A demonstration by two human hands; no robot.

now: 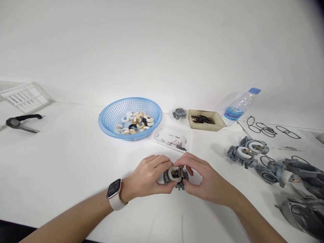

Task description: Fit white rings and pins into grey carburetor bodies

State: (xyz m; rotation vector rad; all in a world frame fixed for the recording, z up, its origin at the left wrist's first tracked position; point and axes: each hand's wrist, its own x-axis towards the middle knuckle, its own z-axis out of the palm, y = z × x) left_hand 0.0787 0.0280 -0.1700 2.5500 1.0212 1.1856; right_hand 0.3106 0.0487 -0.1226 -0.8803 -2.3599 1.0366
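A grey metal carburetor (pixel 180 186) stands on the white table between my two hands, its inner side facing up. A white C-shaped float (pixel 171 174) lies in it, beside small brass parts (pixel 177 173). My left hand (pixel 151 175), with a watch on the wrist, grips the carburetor from the left, thumb and index finger at the float's edge. From the right, my right hand (pixel 204 177) has its thumb and index finger closed round the carburetor. My fingertips hide part of its rim.
Behind my hands are a blue basket (pixel 106 120) of floats, a clear tray (pixel 167 145) of small pins, a beige tray (pixel 206 127) of rings and a bottle (pixel 236 109). Several carburetors (pixel 244 157) stand right. Pliers-like handles (pixel 22 121) and a white rack (pixel 27 98) are left.
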